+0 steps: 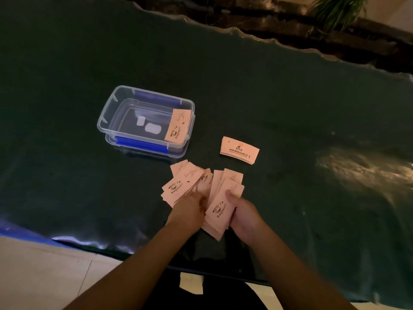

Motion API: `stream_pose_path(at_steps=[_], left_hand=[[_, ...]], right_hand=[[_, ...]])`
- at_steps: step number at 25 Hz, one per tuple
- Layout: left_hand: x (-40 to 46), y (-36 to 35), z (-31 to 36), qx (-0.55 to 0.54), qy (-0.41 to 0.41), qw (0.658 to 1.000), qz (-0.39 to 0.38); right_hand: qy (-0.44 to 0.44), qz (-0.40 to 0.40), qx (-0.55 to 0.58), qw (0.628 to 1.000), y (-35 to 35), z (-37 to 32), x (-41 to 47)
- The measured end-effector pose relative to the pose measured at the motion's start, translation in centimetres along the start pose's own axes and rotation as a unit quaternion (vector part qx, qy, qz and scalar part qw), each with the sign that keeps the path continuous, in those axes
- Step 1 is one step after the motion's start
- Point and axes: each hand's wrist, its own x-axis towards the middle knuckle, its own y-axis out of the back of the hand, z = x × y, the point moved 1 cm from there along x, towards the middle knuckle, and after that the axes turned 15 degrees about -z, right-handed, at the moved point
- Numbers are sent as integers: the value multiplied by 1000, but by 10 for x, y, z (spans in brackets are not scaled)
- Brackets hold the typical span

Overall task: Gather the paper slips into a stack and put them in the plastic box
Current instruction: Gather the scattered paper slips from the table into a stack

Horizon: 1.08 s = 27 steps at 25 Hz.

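Both hands are seen at the near edge of the dark green table (67, 108), closed on pink paper slips. A loose fan of slips (223, 211) is held by the right hand (243, 218), with the thumb pressed on the top slip and the fingers curled under the bundle. Spread slips (181, 184) are covered partly by the left hand (190, 209), whose fingers are bent down on them; how firmly they are gripped cannot be told. A clear plastic box (107, 121) with blue clips is placed beyond the hands and to the left, open, without lid on it. One slip (178, 126) is leaned against the right wall of the box, and two small white pieces (152, 128) are seen on its bottom. A small neat stack of slips (239, 149) is laid on the table to the right of the box, apart from it. Green leaves of a plant (335, 12) are visible far behind the box.
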Motion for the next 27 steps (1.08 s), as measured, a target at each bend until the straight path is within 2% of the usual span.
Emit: stream_pose_path(at_steps=[2, 5, 7, 10, 14, 21, 24, 27], left_hand=[[-2, -9, 6, -58, -11, 998, -6], [-8, -15, 12, -122, 44, 990, 59], [-12, -19, 8, -113, 75, 987, 85], [-17, -28, 5, -157, 61, 982, 85], [-15, -34, 9, -217, 39, 971, 94], [-16, -40, 10, -298, 4, 954, 33], [-17, -42, 15, -296, -13, 955, -6], [-19, -39, 20, -268, -69, 960, -35]], right_hand=[[-1, 2, -9, 1000, 3, -2, 0], [4, 10, -11, 1000, 6, -2, 0], [5, 17, -33, 999, 8, 2, -2], [3, 19, -87, 996, 13, 9, -3], [-1, 21, -91, 996, 12, 10, -4], [13, 25, -60, 998, 17, 11, -11], [23, 21, -81, 996, 19, 12, -15], [15, 21, -101, 995, 25, 12, -24]])
